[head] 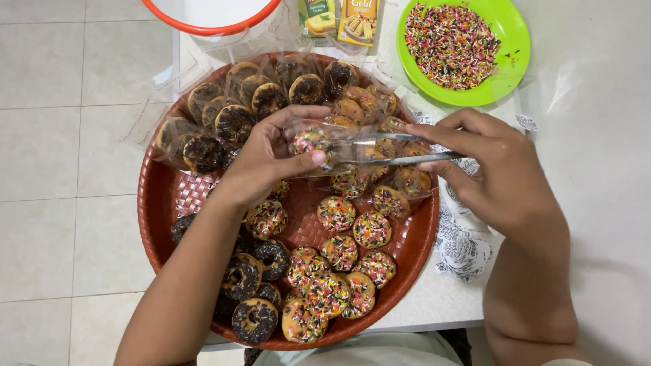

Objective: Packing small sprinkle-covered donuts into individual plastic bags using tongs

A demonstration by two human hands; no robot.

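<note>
A sprinkled doughnut (310,139) sits inside a clear plastic bag (352,146), held up over the middle of the tray. The left hand (271,156) cups the closed end of the bag, thumb pressed along the underside and fingers curled over the top, so the doughnut lies right inside that grasp. The right hand (485,166) is at the open end, pinching a pair of metal tongs (397,149) between thumb and fingers, the tips reaching into the bag and pointing at the doughnut, just beside it. Below, the round red woven tray (159,210) carries more sprinkled doughnuts (339,251) in the centre and near edge, dark chocolate doughnuts (254,288) at the lower left, and bagged doughnuts (237,108) piled along the far side. Beyond the tray, a green plate (512,27) holds loose coloured sprinkles (451,44), with two small boxes (339,20) next to it and an orange-rimmed white bowl (210,13) at the top edge.
</note>
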